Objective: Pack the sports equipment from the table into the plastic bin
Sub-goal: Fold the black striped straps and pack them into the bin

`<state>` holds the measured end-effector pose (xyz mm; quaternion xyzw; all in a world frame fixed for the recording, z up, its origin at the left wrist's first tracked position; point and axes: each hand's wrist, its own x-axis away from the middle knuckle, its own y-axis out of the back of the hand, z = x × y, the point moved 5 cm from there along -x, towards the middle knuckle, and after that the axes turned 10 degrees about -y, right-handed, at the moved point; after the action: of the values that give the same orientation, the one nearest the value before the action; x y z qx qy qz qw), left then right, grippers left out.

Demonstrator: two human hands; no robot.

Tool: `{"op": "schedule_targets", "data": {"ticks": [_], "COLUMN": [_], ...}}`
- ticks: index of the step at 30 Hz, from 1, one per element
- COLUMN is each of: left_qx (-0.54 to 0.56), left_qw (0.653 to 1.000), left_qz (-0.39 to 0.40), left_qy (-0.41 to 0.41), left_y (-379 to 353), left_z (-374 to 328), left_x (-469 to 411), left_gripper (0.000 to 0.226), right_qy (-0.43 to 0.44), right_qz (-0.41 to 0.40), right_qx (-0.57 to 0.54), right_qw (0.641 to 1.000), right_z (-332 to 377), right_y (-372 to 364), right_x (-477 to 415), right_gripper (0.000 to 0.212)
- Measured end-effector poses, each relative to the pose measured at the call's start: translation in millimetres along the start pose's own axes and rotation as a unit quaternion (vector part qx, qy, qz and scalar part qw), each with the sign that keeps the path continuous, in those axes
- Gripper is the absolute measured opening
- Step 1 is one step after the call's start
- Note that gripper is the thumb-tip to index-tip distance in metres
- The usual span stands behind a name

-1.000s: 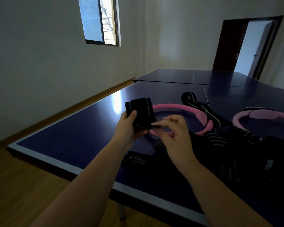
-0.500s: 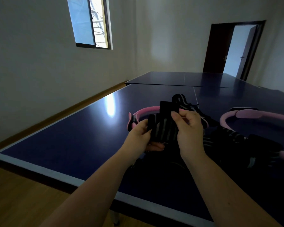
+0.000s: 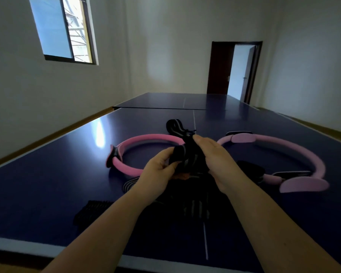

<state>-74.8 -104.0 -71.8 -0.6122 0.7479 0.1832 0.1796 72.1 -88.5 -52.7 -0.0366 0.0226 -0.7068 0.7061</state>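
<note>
left hand [image 3: 158, 172]: fingers curled, gripping black grey-striped fabric strap [image 3: 187, 156] | right hand [image 3: 215, 156]: fingers pinching same strap | over dark blue table [image 3: 47, 184], between two pink foam rings [image 3: 142, 140]

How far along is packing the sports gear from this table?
Nothing looks packed: no bin is in view. In hand: the left hand and right hand both grip a black striped band above the table. Left: the pink ring, the lilac ring, a far striped band and the dark pile of bands under the forearms.
</note>
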Motion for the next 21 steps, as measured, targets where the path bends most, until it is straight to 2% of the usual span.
{"op": "schedule_targets", "data": {"ticks": [2, 5, 8, 12, 14, 15, 17, 19, 21], "left_qx": [-0.082, -0.196, -0.201, -0.217, -0.206, -0.187, -0.149, -0.129, -0.112], "left_qw": [0.995, 0.971, 0.961, 0.949, 0.956, 0.965, 0.98, 0.987, 0.992], "left_qz": [0.008, -0.002, -0.021, 0.029, 0.037, 0.023, -0.026, -0.054, -0.055], "left_qy": [-0.054, -0.14, -0.186, -0.224, -0.204, -0.182, -0.13, -0.073, -0.013], "left_y": [-10.6, -33.8, -54.4, -77.9, -82.7, -81.8, -77.9, -73.5, -71.3], "left_z": [-3.7, -17.0, -22.2, -21.5, -18.7, -16.9, -10.4, -1.3, 10.5], "left_x": [-8.3, -16.4, -21.6, -31.0, -37.0, -38.9, -43.2, -45.8, -48.5], "left_gripper": [0.033, 0.052, 0.06, 0.055, 0.053, 0.05, 0.044, 0.038, 0.032], "right_qy": [-0.044, -0.072, -0.103, -0.049, -0.018, -0.011, -0.001, 0.014, -0.014], "right_qz": [-0.008, -0.037, -0.037, -0.016, -0.054, -0.092, -0.16, -0.179, -0.188], "right_qx": [-0.007, 0.006, 0.036, -0.086, -0.079, -0.055, 0.016, 0.112, 0.255], "right_qw": [0.999, 0.997, 0.993, 0.995, 0.995, 0.994, 0.987, 0.977, 0.949], "right_z": [-2.0, 0.4, 1.0, 3.3, 3.4, 3.8, 4.7, 5.7, 1.1], "right_y": [15.9, 43.9, 63.1, 83.4, 98.5, 107.2, 125.0, 133.1, 136.8], "right_x": [1.1, 1.0, 1.3, 0.5, -1.2, -1.9, -2.4, -4.9, -12.3], "right_gripper": [0.051, 0.038, 0.045, 0.034, 0.039, 0.042, 0.036, 0.027, 0.034]}}
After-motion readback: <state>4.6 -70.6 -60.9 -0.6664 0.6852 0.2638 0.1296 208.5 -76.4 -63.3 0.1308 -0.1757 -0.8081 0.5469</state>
